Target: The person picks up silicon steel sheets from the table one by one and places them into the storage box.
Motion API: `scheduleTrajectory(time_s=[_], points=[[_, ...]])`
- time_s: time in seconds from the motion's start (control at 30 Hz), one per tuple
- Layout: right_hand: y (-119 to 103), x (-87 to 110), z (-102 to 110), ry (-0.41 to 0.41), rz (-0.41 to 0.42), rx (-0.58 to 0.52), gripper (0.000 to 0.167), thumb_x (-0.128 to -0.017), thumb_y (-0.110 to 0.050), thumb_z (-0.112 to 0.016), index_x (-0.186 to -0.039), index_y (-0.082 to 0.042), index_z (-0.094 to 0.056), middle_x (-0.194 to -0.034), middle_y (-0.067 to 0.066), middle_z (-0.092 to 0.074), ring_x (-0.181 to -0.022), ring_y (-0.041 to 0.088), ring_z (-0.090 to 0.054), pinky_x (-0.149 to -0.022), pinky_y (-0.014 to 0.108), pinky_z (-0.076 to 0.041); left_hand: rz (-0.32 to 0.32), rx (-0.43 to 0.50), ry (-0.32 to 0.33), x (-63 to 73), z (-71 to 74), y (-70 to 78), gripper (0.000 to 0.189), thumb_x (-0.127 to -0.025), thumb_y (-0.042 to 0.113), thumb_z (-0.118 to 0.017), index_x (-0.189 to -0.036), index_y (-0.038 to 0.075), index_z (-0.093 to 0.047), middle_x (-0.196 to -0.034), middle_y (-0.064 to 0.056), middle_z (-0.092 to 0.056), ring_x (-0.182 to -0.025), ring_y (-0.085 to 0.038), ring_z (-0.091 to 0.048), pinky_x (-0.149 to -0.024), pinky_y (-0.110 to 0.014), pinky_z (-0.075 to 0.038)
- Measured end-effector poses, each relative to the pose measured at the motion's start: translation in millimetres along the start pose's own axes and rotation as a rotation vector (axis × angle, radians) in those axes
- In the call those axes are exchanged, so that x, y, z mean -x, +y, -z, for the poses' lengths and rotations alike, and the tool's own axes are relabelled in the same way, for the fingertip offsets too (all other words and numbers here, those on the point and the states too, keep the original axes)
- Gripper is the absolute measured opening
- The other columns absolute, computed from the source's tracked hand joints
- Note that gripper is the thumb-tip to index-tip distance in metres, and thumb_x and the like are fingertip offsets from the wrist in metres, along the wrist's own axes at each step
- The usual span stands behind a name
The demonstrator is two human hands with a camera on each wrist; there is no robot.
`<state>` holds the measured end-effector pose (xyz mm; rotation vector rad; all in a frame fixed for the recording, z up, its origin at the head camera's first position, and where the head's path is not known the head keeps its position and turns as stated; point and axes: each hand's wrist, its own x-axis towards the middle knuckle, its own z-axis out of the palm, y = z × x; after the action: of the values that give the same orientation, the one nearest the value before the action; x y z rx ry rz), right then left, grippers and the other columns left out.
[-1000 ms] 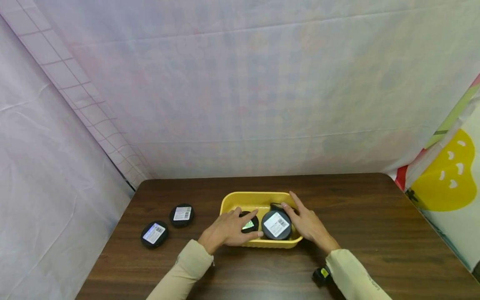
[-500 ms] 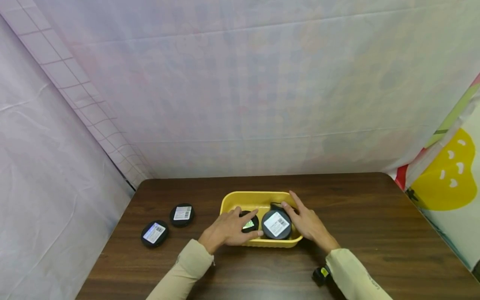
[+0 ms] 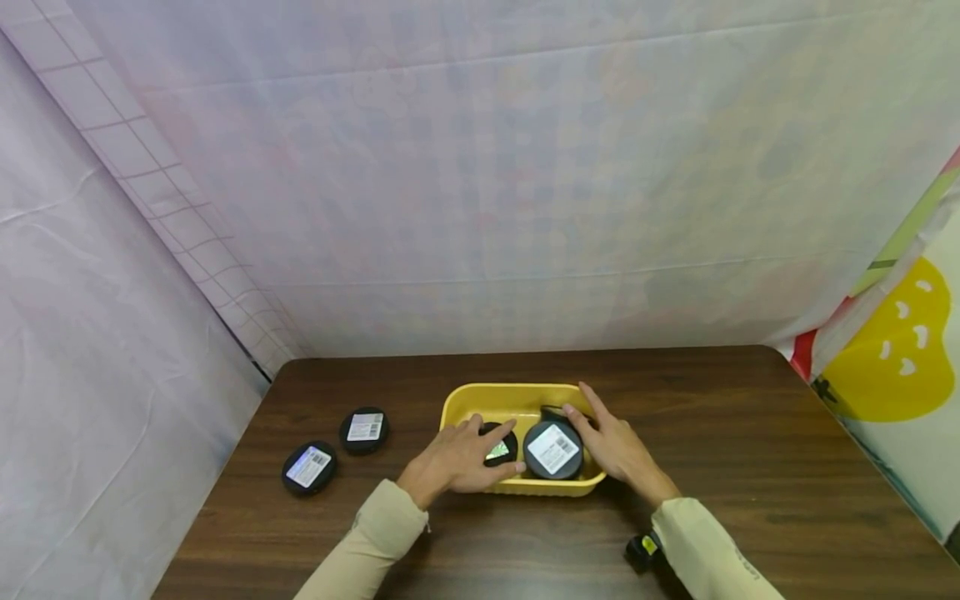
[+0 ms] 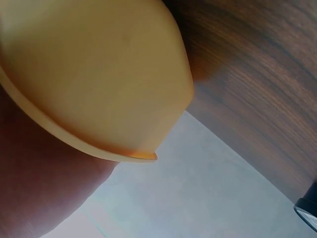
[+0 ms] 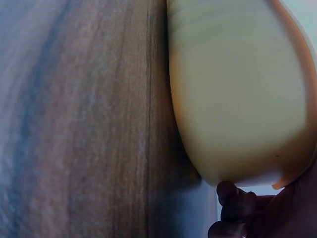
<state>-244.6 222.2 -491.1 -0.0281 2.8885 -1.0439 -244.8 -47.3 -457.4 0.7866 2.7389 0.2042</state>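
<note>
A yellow plastic basket (image 3: 517, 392) stands on the brown table. Inside it, a black round thing with a white barcode label (image 3: 553, 450) sits toward the right, with a dark piece (image 3: 552, 412) partly visible behind it. My left hand (image 3: 461, 458) lies over the basket's left end, thumb and a finger stretched inside, across a black round thing with a green label (image 3: 498, 450) that it partly hides. At the right end, my right hand (image 3: 615, 442) grips the rim, thumb inside; in the right wrist view, curled fingers (image 5: 233, 198) lie by the outer wall.
Left of the basket, two black round things with pale labels (image 3: 364, 431) lie on the table (image 3: 720, 433). A small black object with a yellow mark (image 3: 642, 550) is beside my right sleeve (image 3: 708, 546). A pale curtain (image 3: 480, 208) hangs behind the table.
</note>
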Motion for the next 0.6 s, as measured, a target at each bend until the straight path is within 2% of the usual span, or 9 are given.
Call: scheduleTrajectory(time_s=[0.1,0.3,0.6], points=[[-0.1,0.2,0.0,0.003,-0.001,0.003,0.084,-0.095,-0.076,-0.023,-0.161,-0.025,-0.012,-0.149,0.027,-0.042,-0.128,0.057,-0.043,-0.098,0.068,-0.037,-0.011,-0.019,0.011,0.2,0.2,0.4,0.078,-0.091,0.079,-0.031,-0.157,0.038,-0.025,-0.135,-0.014,-0.047,-0.102,-0.021,-0.052,-0.085,-0.039,-0.045],[-0.4,0.5,0.0,0.009,0.002,0.004,0.084,-0.095,-0.075,-0.023,-0.161,-0.024,-0.014,-0.149,0.027,-0.042,-0.128,0.056,-0.044,-0.099,0.068,-0.037,-0.038,-0.077,0.034,0.1,-0.7,-0.4,0.074,-0.095,0.074,-0.032,-0.158,0.035,-0.025,-0.131,-0.014,-0.048,-0.097,-0.019,-0.051,-0.076,-0.033,-0.043],[-1.0,1.1,0.6,0.007,0.003,0.000,0.082,-0.095,-0.075,-0.023,-0.161,-0.027,-0.011,-0.149,0.028,-0.042,-0.127,0.056,-0.045,-0.099,0.068,-0.037,-0.040,-0.071,0.041,-0.5,-0.3,-0.4,0.075,-0.094,0.074,-0.033,-0.158,0.034,-0.026,-0.129,-0.014,-0.048,-0.094,-0.018,-0.049,-0.073,-0.032,-0.043]])
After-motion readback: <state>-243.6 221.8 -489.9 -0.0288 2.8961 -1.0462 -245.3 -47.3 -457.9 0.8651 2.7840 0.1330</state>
